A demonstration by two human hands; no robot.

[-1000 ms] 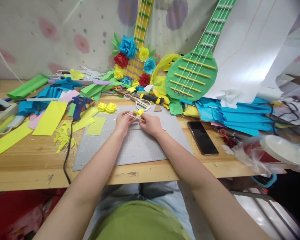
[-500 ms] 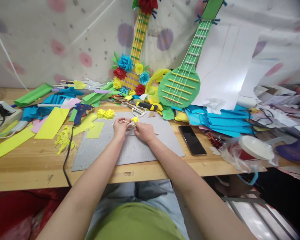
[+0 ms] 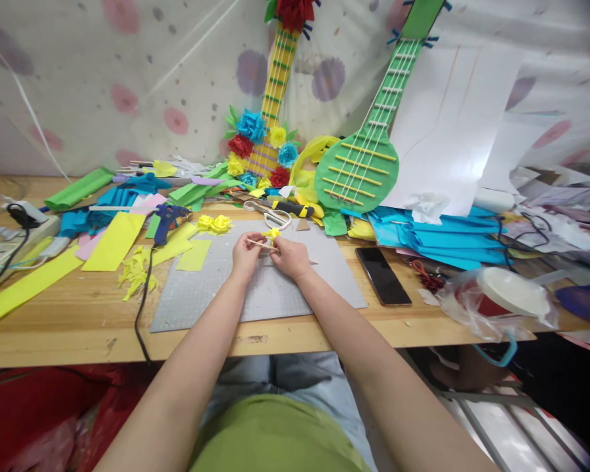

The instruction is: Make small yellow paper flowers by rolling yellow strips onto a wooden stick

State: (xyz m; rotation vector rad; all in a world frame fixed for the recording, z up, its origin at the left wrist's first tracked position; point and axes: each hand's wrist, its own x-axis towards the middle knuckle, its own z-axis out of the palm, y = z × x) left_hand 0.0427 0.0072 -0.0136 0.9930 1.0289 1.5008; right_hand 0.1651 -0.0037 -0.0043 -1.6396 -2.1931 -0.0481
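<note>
My left hand (image 3: 247, 255) and my right hand (image 3: 291, 257) meet over the grey cutting mat (image 3: 187, 305). A thin pale stick (image 3: 257, 244) runs slantwise between them, its left part pinched in my left fingers. Just above, a small yellow paper flower (image 3: 274, 233) sits at the fingertips of my right hand, which are closed on it. How flower and stick join is hidden by the fingers. Left of my hands lie finished yellow paper flowers (image 3: 214, 224) and a yellow paper square (image 3: 195, 255). Scissors (image 3: 278, 219) rest behind the hands.
A blue glue gun (image 3: 164, 223) stands at left, its cord hanging over the table edge. Yellow paper strips (image 3: 114, 242) and scraps (image 3: 136, 274) surround it. At right are a phone (image 3: 383, 276) and a plastic-wrapped tub (image 3: 511, 292). A green paper lute (image 3: 358, 172) leans behind.
The camera view has tilted up and shifted, showing more of the instruments' necks. My hands keep to the same spot over the mat, with the stick and flower still between them.
</note>
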